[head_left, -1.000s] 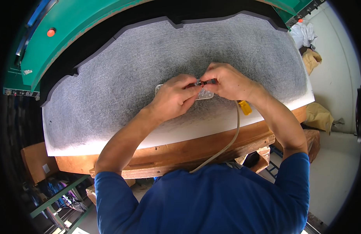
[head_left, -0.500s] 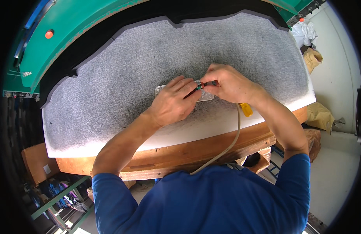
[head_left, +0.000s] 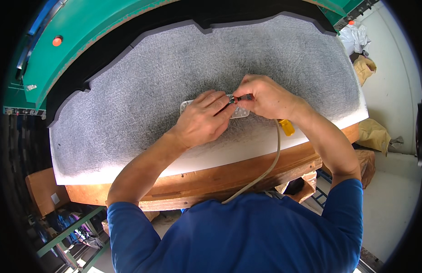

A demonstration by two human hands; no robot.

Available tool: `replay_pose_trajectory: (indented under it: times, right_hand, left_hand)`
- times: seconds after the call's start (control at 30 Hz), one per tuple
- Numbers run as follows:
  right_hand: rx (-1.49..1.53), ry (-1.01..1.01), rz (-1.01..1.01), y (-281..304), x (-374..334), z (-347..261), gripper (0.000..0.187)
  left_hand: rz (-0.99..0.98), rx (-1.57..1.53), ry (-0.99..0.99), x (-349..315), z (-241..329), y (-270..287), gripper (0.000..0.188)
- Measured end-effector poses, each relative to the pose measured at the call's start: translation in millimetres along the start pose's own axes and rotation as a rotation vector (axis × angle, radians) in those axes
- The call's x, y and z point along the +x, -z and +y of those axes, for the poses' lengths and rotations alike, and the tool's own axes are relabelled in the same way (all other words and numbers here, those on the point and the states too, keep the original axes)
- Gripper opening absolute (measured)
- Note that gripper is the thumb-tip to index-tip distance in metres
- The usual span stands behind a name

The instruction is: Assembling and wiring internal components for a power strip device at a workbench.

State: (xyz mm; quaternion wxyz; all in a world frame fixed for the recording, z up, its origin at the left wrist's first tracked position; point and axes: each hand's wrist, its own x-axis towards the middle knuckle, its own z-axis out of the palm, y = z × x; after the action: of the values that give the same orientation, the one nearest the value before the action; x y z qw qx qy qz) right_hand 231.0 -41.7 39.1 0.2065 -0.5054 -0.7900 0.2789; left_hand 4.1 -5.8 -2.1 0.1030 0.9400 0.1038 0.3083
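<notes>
A whitish oblong casing (head_left: 242, 112) with small holes or studs lies on the grey, scuffed board. My left hand (head_left: 202, 117) covers its middle, fingers bent and close together, gripping it from above. At its right end, my right hand (head_left: 264, 96) pinches a small red-and-black tool (head_left: 243, 98), whose tip points left to the left fingertips. A little dark part (head_left: 232, 101) shows between the two hands; its kind is not clear. Below the right wrist lies a yellow handle (head_left: 288, 128), partly covered by the forearm. The casing's left part is mostly under my left hand.
A beige cable (head_left: 275, 157) curves from below my right hand over the wooden edge (head_left: 220, 178) toward my body. Behind the board (head_left: 142, 82) runs a black padded strip (head_left: 106, 63) and a green machine (head_left: 79, 41) with a red button (head_left: 57, 41). Brown bags (head_left: 374, 135) stand right.
Both hands stay in nearly the same place on the casing. The red-and-black tool has turned or shifted very slightly between the right fingers.
</notes>
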Motion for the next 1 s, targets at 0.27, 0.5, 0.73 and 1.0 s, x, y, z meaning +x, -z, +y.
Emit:
replay_pose_trajectory:
  times: [0.27, 0.5, 0.73, 1.0]
  right_hand:
    - [-0.007, 0.001, -0.004, 1.0, 0.5, -0.6, 0.019]
    - [-0.023, -0.005, -0.017, 3.1, 2.5, -1.9, 0.019]
    - [-0.021, -0.020, -0.019, 2.3, 0.8, -3.1, 0.019]
    - [0.020, -0.047, -0.048, -1.3, -0.1, 5.2, 0.018]
  left_hand:
    - [-0.035, 0.033, 0.000, -0.1, 0.7, 0.9, 0.030]
    - [-0.069, 0.048, 0.003, 2.5, -0.1, 1.6, 0.026]
    - [-0.066, -0.010, 0.025, 2.7, 1.7, 2.7, 0.026]
    - [0.090, -0.361, 0.337, 4.0, -2.9, 0.0, 0.025]
